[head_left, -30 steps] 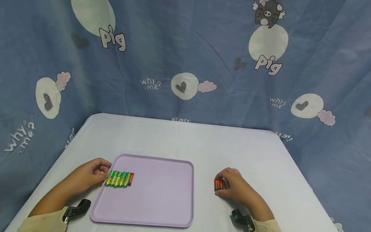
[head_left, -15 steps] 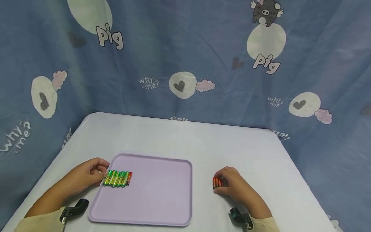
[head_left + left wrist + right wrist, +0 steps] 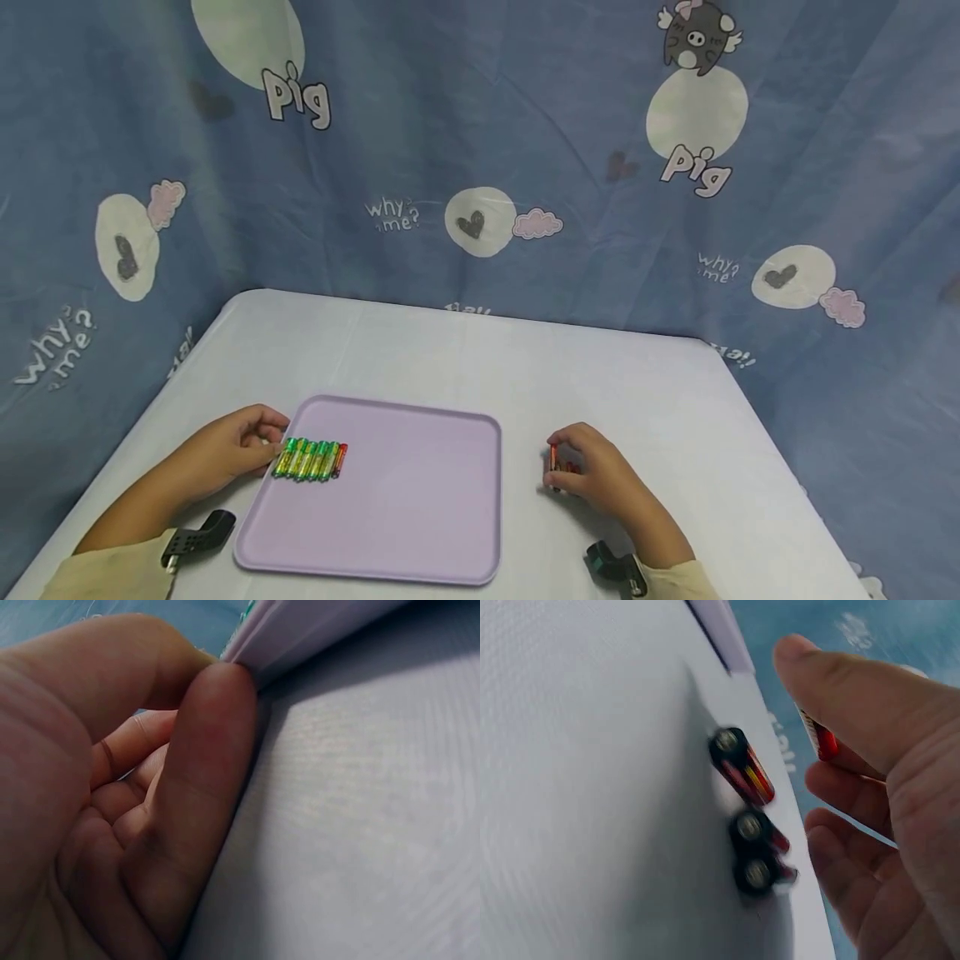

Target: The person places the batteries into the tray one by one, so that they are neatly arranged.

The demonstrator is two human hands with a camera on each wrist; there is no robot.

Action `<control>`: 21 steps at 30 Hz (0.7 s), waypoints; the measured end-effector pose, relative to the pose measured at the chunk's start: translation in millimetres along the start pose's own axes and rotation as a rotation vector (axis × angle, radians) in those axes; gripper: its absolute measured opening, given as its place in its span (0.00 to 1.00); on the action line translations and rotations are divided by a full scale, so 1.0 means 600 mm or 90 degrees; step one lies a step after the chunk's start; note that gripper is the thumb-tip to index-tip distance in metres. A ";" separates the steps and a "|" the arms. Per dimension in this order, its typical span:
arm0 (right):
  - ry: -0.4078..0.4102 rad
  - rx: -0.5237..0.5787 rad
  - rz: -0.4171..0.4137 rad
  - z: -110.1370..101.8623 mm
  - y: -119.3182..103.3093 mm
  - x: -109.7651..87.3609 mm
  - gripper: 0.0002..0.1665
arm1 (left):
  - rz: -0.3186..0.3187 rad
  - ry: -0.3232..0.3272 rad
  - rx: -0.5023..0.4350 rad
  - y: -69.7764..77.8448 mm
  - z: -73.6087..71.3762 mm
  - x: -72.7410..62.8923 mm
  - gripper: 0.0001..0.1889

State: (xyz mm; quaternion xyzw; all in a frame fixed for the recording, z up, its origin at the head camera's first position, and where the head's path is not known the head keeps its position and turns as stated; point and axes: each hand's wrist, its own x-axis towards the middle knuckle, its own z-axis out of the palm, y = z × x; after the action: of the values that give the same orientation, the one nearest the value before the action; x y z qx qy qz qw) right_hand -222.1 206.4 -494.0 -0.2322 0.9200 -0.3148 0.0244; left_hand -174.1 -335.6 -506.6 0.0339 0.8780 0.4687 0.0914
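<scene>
A lilac tray (image 3: 397,517) lies on the white table, and my left hand (image 3: 236,446) pinches its left rim between thumb and finger. In the left wrist view the thumb tip presses right at the tray edge (image 3: 262,645). Several green-and-gold batteries (image 3: 306,460) form a row at the tray's left side, with a red battery (image 3: 340,461) ending the row. To the right of the tray, my right hand (image 3: 600,471) pinches one red battery (image 3: 825,745) above the table, partly hidden by the thumb. Three red-and-black batteries (image 3: 742,765) lie on the table below that hand.
The white table (image 3: 465,358) reaches back to a blue printed curtain (image 3: 480,125). Black wrist-camera mounts (image 3: 198,537) sit at both sleeves, close to the tabletop.
My right hand has lifted one red battery off the group on the table and moved slightly up and left. The left hand stays at the tray rim.
</scene>
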 end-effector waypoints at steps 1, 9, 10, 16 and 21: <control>-0.002 0.001 0.002 0.002 -0.003 0.004 0.28 | 0.003 0.000 0.001 0.000 -0.001 0.000 0.21; 0.003 -0.026 -0.055 0.010 -0.029 0.037 0.28 | 0.008 0.003 -0.004 0.008 -0.008 0.001 0.21; 0.006 -0.030 -0.065 0.011 -0.034 0.042 0.29 | 0.006 0.002 -0.006 0.008 -0.008 0.000 0.21; 0.010 -0.022 -0.097 0.027 -0.072 0.070 0.29 | -0.009 -0.004 -0.008 0.003 -0.004 -0.003 0.22; -0.009 0.006 -0.109 0.047 -0.118 0.102 0.28 | -0.009 -0.001 -0.006 0.003 0.000 -0.003 0.22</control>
State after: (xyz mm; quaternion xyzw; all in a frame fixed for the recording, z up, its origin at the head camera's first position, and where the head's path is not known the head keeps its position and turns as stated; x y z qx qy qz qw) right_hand -242.0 113.9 -468.6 -0.3122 0.8950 -0.3185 0.0048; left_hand -172.5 -334.7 -505.0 0.0280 0.8758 0.4723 0.0957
